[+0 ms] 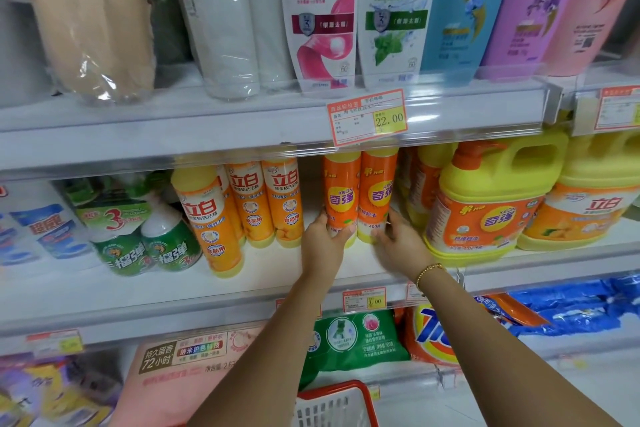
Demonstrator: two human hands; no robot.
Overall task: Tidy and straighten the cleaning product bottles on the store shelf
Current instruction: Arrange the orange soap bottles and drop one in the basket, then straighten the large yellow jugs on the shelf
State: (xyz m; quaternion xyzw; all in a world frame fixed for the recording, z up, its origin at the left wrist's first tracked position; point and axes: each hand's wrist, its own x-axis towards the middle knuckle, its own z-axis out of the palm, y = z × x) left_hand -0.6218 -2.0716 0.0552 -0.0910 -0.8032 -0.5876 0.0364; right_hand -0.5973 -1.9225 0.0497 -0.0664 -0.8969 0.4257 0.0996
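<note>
A head-worn camera looked down at store shelves of cleaning products. On the middle shelf (277, 267), two slim orange KEON dish-detergent bottles stood upright and side by side, touching, well back from the front edge. The person's left hand (323, 237) curled round the lower part of the left KEON bottle (341, 189), thumb across its front. The right hand (398, 243), a gold bracelet (428, 270) at its wrist, wrapped its fingers round the base of the right KEON bottle (379, 189). Holding both low down probably let the pair slide or turn together without tipping, so the labels would face out in a neat row. To the left, across a gap, stood a row of orange Liby bottles (268, 199); one Liby bottle (209, 218) nearer the front leaned sideways and likely needed straightening. Green spray bottles (166, 243) sat further left. Just right of the hands were large yellow detergent jugs (485, 204). Shampoo bottles (322, 10) lined the shelf above, over a price tag (367, 116) reading 22.00. A red basket (337, 402) showed at the bottom edge.
</note>
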